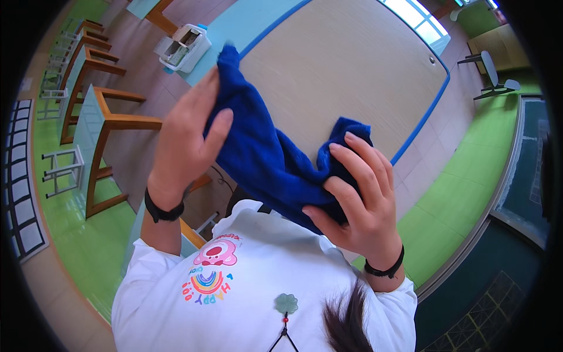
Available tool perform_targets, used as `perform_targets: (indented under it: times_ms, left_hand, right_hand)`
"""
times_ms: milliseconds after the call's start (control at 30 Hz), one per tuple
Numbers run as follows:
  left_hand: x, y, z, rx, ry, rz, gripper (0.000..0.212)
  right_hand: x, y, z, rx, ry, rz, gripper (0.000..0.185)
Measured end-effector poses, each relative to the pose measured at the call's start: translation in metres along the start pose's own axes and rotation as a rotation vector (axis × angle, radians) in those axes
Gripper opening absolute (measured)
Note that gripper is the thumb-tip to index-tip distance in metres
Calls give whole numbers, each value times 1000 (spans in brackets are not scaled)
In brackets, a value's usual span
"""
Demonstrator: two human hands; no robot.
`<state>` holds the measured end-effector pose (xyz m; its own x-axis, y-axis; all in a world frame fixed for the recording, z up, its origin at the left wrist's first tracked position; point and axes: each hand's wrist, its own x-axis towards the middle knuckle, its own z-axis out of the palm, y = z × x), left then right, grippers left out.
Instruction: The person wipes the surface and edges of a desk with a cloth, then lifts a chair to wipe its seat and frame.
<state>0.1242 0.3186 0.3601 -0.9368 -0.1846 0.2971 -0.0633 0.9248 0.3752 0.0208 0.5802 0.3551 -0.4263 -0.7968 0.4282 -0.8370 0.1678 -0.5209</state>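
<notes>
A dark blue fabric cloth (pixel 259 145), creased and bunched, stretches between my two hands above the near edge of a board. My left hand (pixel 189 132) grips its left end, with the thumb over the fabric and the fingers along the edge; motion blurs this hand slightly. At the other end my right hand (pixel 365 189) has the cloth gathered between thumb and spread fingers. One corner of the cloth sticks up past the left fingers, and another folds up beside the right fingertips. The pale wood-toned board (pixel 347 66) has a blue rim.
A white plastic box (pixel 187 48) with an open lid and small contents stands on the light-blue tabletop (pixel 246 22) at upper left. Wooden-legged tables (pixel 105 119) and white stools (pixel 66 169) line the left. A grey chair (pixel 492 72) and a chalkboard (pixel 479 273) are right.
</notes>
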Motion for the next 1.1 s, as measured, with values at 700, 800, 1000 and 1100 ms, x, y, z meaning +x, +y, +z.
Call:
perform_targets:
  times_ms: [700,800,1000,1100]
  left_hand:
    - [57,-122,30,-695,-62,1033,14]
    - [55,-124,42,-736,-26,1039,16]
    - [49,-117,70,-940,117,979,28]
    - [52,-119,75,-1007,128,972,34]
  right_hand:
    - [74,-96,85,-203,88,353,34]
    - [55,-106,67,-532,171,726,30]
    - [76,-108,102,-326,164,551,25]
    - [80,-105,94,-252,137,476,24]
